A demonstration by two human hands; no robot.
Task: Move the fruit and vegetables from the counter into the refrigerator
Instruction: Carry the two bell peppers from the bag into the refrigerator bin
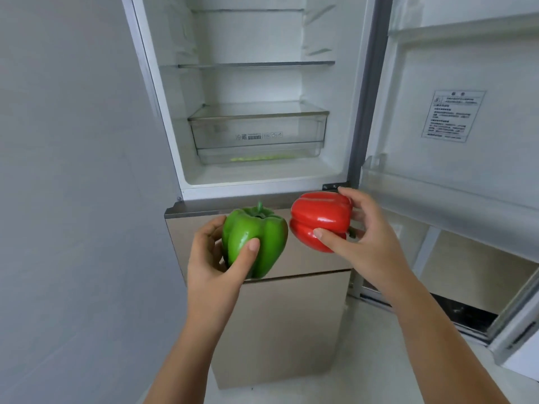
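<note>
My left hand [214,263] grips a green bell pepper [256,237], held upright with its stem up. Beside it, my right hand [367,240] grips a red bell pepper [320,217] that lies on its side. Both peppers hang in the air just below the open refrigerator [172,118] compartment, in front of its lower drawers. Inside, a clear crisper drawer [256,132] sits shut under a glass shelf [256,64], and something yellow-green shows faintly through the drawer's bottom.
The refrigerator door [455,118] stands open to the right, with a clear door bin [437,193] close to my right hand. A grey wall [73,170] fills the left side. Two beige lower drawer fronts [291,316] are shut below the peppers.
</note>
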